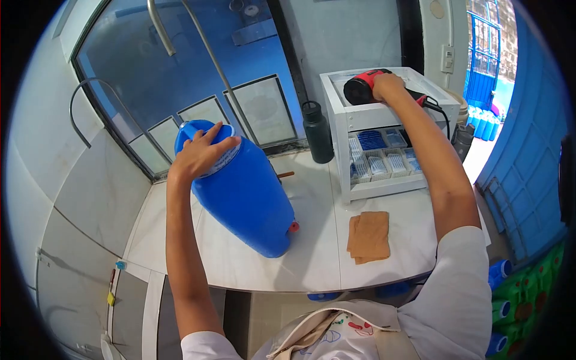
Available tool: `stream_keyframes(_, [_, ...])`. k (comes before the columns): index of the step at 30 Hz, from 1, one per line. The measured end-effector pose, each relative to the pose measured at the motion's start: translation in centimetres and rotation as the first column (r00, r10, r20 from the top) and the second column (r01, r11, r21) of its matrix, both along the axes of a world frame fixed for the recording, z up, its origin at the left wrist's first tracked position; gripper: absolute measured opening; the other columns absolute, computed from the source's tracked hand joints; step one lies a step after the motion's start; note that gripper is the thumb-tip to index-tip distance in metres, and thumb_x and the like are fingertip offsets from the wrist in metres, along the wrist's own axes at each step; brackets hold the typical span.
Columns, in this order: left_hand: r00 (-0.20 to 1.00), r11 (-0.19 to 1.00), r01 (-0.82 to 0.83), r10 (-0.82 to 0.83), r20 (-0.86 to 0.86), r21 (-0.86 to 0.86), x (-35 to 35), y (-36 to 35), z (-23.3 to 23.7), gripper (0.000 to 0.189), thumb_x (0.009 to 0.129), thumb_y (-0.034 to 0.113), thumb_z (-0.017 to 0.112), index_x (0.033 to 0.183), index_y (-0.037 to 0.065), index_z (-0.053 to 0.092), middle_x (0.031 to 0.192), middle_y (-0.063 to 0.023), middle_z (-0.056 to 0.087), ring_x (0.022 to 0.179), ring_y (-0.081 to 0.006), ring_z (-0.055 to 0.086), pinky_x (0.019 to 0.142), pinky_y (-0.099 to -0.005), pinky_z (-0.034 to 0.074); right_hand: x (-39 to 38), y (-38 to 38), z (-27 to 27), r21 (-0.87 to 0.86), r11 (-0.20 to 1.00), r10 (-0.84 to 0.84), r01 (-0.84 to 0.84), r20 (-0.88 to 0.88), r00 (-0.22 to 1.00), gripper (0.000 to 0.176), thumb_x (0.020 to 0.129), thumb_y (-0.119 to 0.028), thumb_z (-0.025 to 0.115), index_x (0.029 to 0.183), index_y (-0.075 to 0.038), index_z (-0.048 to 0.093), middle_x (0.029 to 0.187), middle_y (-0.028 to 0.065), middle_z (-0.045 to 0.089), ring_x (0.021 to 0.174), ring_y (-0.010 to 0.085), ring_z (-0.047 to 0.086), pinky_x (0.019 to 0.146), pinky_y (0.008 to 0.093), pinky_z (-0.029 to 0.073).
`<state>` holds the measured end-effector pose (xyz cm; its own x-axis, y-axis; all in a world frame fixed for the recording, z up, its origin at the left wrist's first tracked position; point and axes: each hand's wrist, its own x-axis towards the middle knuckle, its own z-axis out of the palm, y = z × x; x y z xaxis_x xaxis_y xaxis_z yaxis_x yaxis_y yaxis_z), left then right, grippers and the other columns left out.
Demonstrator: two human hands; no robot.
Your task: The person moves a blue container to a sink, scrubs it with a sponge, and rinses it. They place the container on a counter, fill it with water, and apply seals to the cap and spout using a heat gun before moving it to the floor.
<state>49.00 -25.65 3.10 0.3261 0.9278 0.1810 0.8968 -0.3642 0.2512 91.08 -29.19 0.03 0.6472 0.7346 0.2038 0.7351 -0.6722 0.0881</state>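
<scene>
A blue plastic water jug [243,195] with a red spigot [294,227] stands on the counter in front of me. My left hand [201,153] lies over its top beside the cap, with fingers spread and touching the plastic. A printed white band [223,161] shows near the jug's neck, partly under the hand. At the upper right, my right hand [389,87] is closed around a red and black heat gun [362,88], which is at the top tray of a white shelf unit [351,195]. Its black cord [441,111] hangs at the right side.
A dark green bottle [317,133] stands left of the shelf unit. Folded brown cloths [368,237] lie on the white counter [312,264]. Small baskets [378,165] of packets fill the lower shelf. Curved metal pipes [219,69] hang before the window; green and blue containers [522,306] sit lower right.
</scene>
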Motion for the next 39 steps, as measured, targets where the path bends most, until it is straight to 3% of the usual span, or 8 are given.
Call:
stream_keyframes(10, [1.0,0.999,-0.004,0.004,0.012,0.033,-0.2,-0.5,-0.1,0.088,0.061,0.07,0.051,0.136,0.026,0.039,0.14,-0.0212,0.032,0.128,-0.0421,0.03,0.1,-0.052,0.032,1.7,-2.4,0.4,0.179,0.974,0.112,-0.137,0.145,0.983,0.03,0.075,-0.023,0.06,0.099,-0.006,0.066,0.099,0.015,0.065,0.094,0.0287,0.064,0.077,0.0393,0.051])
stream_keyframes(14, [1.0,0.999,-0.005,0.006,-0.013,0.043,-0.2,-0.3,-0.2,0.086,0.062,0.071,0.049,0.135,0.026,0.041,0.14,-0.021,0.033,0.127,-0.0421,0.032,0.101,-0.0504,0.031,1.8,-6.0,2.6,0.496,0.834,0.244,-0.241,0.06,0.968,0.036,0.07,-0.029,0.064,0.089,0.0,0.065,0.079,0.0205,0.064,0.08,0.0287,0.066,0.069,0.0365,0.051])
stream_keyframes(18, [1.0,0.998,0.003,-0.002,-0.01,0.066,-0.4,-0.8,-0.2,0.083,0.068,0.071,0.045,0.134,0.02,0.043,0.139,-0.0214,0.035,0.127,-0.0407,0.033,0.102,-0.0475,0.03,-2.5,-12.6,4.4,0.81,0.571,0.627,-0.134,-0.325,0.709,0.032,0.073,-0.032,0.068,0.085,-0.002,0.063,0.067,0.0055,0.059,0.056,0.0116,0.057,0.051,0.0253,0.047])
stream_keyframes(20, [0.97,0.99,0.07,-0.095,0.222,0.12,-0.8,-0.3,-0.5,0.08,0.075,0.069,0.041,0.132,0.013,0.045,0.136,-0.0223,0.038,0.128,-0.0384,0.033,0.102,-0.0461,0.029,-5.3,-15.4,3.7,0.889,0.456,0.756,-0.035,-0.366,0.543,0.031,0.075,-0.03,0.068,0.089,-0.003,0.062,0.069,0.0037,0.059,0.054,0.0115,0.057,0.049,0.0242,0.047])
stream_keyframes(22, [0.92,0.986,0.07,-0.123,0.372,0.152,-1.4,0.4,-1.3,0.076,0.082,0.064,0.037,0.13,0.006,0.047,0.134,-0.0209,0.042,0.128,-0.0349,0.033,0.104,-0.0426,0.026,-7.9,-18.2,1.6,0.895,0.444,0.83,0.046,-0.43,0.356,0.033,0.074,-0.028,0.068,0.09,-0.001,0.06,0.071,0.0065,0.059,0.054,0.0123,0.057,0.049,0.0247,0.048])
stream_keyframes(25, [0.355,0.95,0.122,-0.313,0.881,0.288,-3.2,0.1,-1.9,0.064,0.089,0.057,0.033,0.13,0.009,0.046,0.136,-0.0115,0.041,0.133,-0.0273,0.026,0.106,-0.0483,0.016,-11.1,-21.4,-2.1,0.9,0.429,0.893,0.082,-0.436,0.112,0.037,0.073,-0.023,0.065,0.099,0.002,0.055,0.076,0.0091,0.06,0.057,0.0132,0.058,0.05,0.0257,0.049])
stream_keyframes(32, [0.241,0.966,-0.012,-0.249,0.938,0.259,-12.0,-2.6,-4.9,0.06,0.09,0.052,0.034,0.131,0.009,0.043,0.135,-0.0104,0.042,0.129,-0.0251,0.031,0.106,-0.0445,0.017,-15.9,-23.8,-3.0,0.806,0.586,0.805,0.081,-0.568,-0.173,0.041,0.072,-0.016,0.063,0.106,0.004,0.052,0.08,0.0131,0.059,0.058,0.0153,0.058,0.053,0.0274,0.05])
stream_keyframes(39, [0.2,0.972,-0.061,-0.212,0.956,0.228,-16.8,-7.0,-6.7,0.058,0.09,0.048,0.038,0.13,0.007,0.043,0.131,-0.0106,0.047,0.124,-0.022,0.038,0.103,-0.039,0.025,-16.1,-21.3,1.8,0.819,0.573,0.817,-0.015,-0.569,0.094,0.031,0.071,-0.021,0.068,0.091,0.002,0.06,0.072,0.0093,0.061,0.051,0.014,0.057,0.045,0.0265,0.048])
